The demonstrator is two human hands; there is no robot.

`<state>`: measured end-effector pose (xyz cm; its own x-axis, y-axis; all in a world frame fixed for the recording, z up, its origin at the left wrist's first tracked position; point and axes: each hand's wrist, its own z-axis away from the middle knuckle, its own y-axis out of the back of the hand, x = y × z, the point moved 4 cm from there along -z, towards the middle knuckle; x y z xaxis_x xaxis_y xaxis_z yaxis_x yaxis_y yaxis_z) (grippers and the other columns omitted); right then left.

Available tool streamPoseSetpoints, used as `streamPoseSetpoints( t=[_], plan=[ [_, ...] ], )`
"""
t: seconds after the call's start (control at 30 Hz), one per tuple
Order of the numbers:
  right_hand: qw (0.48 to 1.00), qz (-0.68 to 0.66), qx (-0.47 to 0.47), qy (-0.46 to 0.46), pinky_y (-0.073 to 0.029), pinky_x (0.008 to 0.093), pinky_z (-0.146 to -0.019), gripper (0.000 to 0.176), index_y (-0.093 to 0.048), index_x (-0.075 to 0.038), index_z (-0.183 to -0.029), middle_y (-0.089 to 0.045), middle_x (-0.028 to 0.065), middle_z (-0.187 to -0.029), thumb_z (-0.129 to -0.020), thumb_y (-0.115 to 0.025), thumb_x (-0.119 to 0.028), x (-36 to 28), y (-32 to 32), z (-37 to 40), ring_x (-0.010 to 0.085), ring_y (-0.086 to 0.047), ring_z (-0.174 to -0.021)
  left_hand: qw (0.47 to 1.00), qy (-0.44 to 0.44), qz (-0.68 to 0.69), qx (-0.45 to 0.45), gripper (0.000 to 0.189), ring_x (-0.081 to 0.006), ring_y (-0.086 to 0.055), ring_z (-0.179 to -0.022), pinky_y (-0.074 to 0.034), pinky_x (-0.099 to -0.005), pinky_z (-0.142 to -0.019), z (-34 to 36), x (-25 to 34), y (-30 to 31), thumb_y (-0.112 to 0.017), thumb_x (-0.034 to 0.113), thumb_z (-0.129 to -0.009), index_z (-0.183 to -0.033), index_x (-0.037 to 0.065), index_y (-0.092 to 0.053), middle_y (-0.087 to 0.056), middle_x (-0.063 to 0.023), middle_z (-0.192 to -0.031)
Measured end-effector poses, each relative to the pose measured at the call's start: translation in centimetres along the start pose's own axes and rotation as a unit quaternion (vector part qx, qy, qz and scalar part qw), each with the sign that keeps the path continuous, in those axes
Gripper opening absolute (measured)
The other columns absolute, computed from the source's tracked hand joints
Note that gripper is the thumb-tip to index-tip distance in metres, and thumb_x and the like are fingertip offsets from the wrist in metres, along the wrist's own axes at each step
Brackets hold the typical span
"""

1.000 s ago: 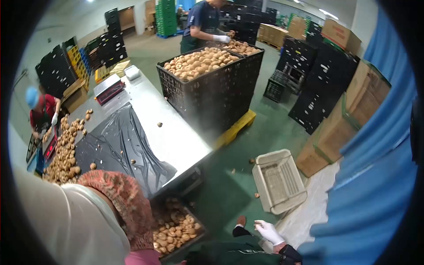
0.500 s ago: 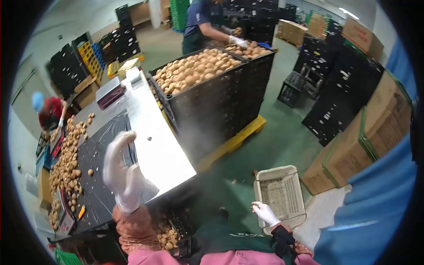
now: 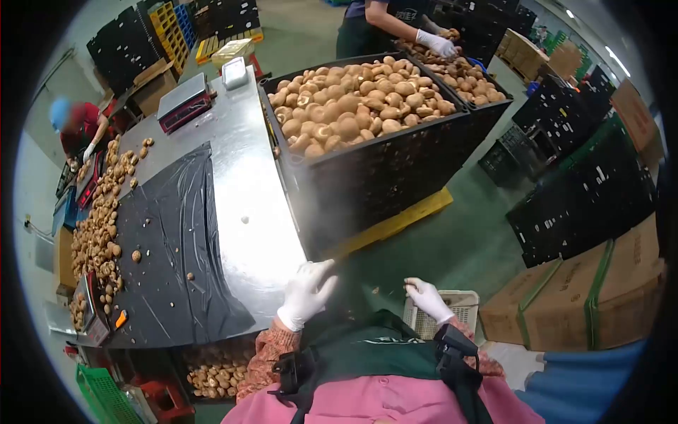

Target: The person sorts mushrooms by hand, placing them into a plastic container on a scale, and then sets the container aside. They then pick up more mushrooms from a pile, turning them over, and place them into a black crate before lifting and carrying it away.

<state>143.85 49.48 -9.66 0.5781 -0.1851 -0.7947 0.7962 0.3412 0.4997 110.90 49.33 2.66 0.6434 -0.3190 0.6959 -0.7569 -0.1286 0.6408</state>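
My left hand (image 3: 306,294), in a white glove, is over the near right corner of the steel table (image 3: 254,251). Its thumb and fingers are apart, with nothing between them. My right hand (image 3: 430,302), also gloved, has curled fingers pinched together at the tips; what they hold, if anything, I cannot make out. Below that hand a pale plastic basket (image 3: 464,302) rests on the floor, partly covered by the hand and forearm. Beyond my left hand stands a big black crate (image 3: 374,187) heaped with brown mushrooms (image 3: 346,102).
Black plastic sheeting (image 3: 169,244) covers part of the table, with loose mushrooms (image 3: 95,237) along its left side. A scale (image 3: 185,100) sits farther back. Cardboard boxes (image 3: 572,300) stand at right. Two co-workers are present: one behind the crate (image 3: 367,28), one at far left (image 3: 88,127).
My left hand has come down and right from above the sheeting to the table's corner. My right hand stays low with curled fingers. The view has shifted, bringing the crate nearer.
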Motion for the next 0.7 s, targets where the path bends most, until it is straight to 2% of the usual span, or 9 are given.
streamPoseSetpoints(
  t=[0.2, 0.23, 0.3, 0.33, 0.4, 0.47, 0.53, 0.6, 0.7],
  plan=[
    [0.993, 0.031, -0.071, 0.092, -0.055, 0.0379, -0.086, 0.036, -0.064, -0.001, -0.122, -0.071, 0.022, -0.108, -0.096, -0.059, -0.025, -9.0, 2.7, -8.2, 0.0339, -0.071, -0.098, 0.995, 0.077, -0.035, 0.047, 0.034, -0.0313, -0.065, -0.1, -0.049, -0.04, -0.092, -1.8, -2.1, 1.3, -0.072, 0.01, -0.085, -0.117, 0.003, -0.067, -0.071, -0.0138, -0.105],
    [0.99, 0.034, -0.086, 0.105, -0.055, 0.0379, -0.087, 0.036, -0.064, -0.001, -0.122, -0.071, 0.0216, -0.108, -0.096, -0.058, -0.025, -10.2, 3.3, -9.4, 0.0338, -0.071, -0.099, 0.991, 0.123, -0.017, 0.048, 0.033, -0.0304, -0.066, -0.102, -0.049, -0.0396, -0.091, -1.9, -2.0, 1.4, -0.072, 0.007, -0.084, -0.116, 0.003, -0.068, -0.071, -0.0139, -0.106],
    [0.982, 0.038, -0.099, 0.157, -0.054, 0.0374, -0.089, 0.035, -0.064, -0.001, -0.122, -0.071, 0.0206, -0.111, -0.097, -0.058, -0.025, -12.0, 4.5, -12.2, 0.0335, -0.07, -0.102, 0.988, 0.127, -0.013, 0.087, 0.033, -0.0297, -0.063, -0.089, -0.049, -0.0395, -0.082, -2.5, -2.4, 1.3, -0.073, 0.008, -0.082, -0.115, 0.003, -0.068, -0.068, -0.0123, -0.095],
    [0.986, 0.019, -0.136, 0.091, -0.053, 0.0362, -0.091, 0.036, -0.064, -0.001, -0.123, -0.071, 0.0205, -0.113, -0.097, -0.058, -0.024, -13.8, 5.2, -13.1, 0.0333, -0.069, -0.105, 0.986, 0.13, -0.012, 0.106, 0.033, -0.0294, -0.061, -0.083, -0.049, -0.0394, -0.078, -2.9, -2.6, 1.1, -0.074, 0.008, -0.082, -0.114, 0.003, -0.068, -0.067, -0.0115, -0.09],
    [0.969, 0.047, -0.16, 0.182, -0.054, 0.0316, -0.091, 0.035, -0.059, 0.002, -0.13, -0.071, 0.0146, -0.115, -0.099, -0.055, -0.013, -15.5, 6.4, -16.0, 0.0184, -0.07, -0.101, 0.982, 0.102, -0.051, 0.149, 0.033, -0.0292, -0.061, -0.082, -0.049, -0.0396, -0.077, -4.6, -2.8, 1.0, -0.074, 0.007, -0.082, -0.114, 0.003, -0.068, -0.066, -0.0111, -0.088],
    [0.956, 0.005, -0.187, 0.226, -0.054, 0.0318, -0.09, 0.033, -0.059, 0.003, -0.128, -0.071, 0.0143, -0.113, -0.099, -0.056, -0.013, -18.0, 7.8, -18.4, 0.0194, -0.07, -0.1, 0.975, 0.143, -0.066, 0.158, 0.034, -0.0309, -0.063, -0.093, -0.05, -0.0395, -0.087, -7.0, -2.1, 1.2, -0.073, 0.003, -0.082, -0.116, 0.004, -0.068, -0.069, -0.0124, -0.098],
    [0.951, -0.001, -0.221, 0.218, -0.055, 0.0349, -0.088, 0.034, -0.061, 0.002, -0.125, -0.071, 0.0177, -0.113, -0.097, -0.057, -0.016, -20.0, 9.7, -20.6, 0.0276, -0.071, -0.103, 0.96, 0.127, -0.093, 0.232, 0.036, -0.0317, -0.064, -0.099, -0.05, -0.0399, -0.092, -10.2, -0.9, 1.5, -0.073, -0.001, -0.081, -0.116, 0.004, -0.069, -0.069, -0.0129, -0.103],
    [0.937, -0.008, -0.254, 0.241, -0.056, 0.0317, -0.084, 0.033, -0.061, -0.001, -0.127, -0.073, 0.0165, -0.105, -0.098, -0.057, -0.016, -22.0, 12.6, -21.7, 0.0214, -0.072, -0.091, 0.947, 0.099, -0.164, 0.259, 0.032, -0.0292, -0.065, -0.106, -0.048, -0.0381, -0.096, -14.8, 1.2, 2.1, -0.068, -0.007, -0.082, -0.113, 0.0, -0.068, -0.07, -0.0128, -0.109],
    [0.919, -0.067, -0.336, 0.197, -0.056, 0.0292, -0.079, 0.031, -0.062, -0.002, -0.125, -0.074, 0.0121, -0.1, -0.098, -0.056, -0.015, -22.8, 17.1, -23.5, 0.0172, -0.071, -0.085, 0.946, 0.056, -0.186, 0.259, 0.038, -0.0316, -0.063, -0.108, -0.047, -0.0397, -0.1, -21.4, 1.5, 1.8, -0.07, -0.007, -0.08, -0.117, 0.001, -0.068, -0.069, -0.014, -0.111]
  ],
)
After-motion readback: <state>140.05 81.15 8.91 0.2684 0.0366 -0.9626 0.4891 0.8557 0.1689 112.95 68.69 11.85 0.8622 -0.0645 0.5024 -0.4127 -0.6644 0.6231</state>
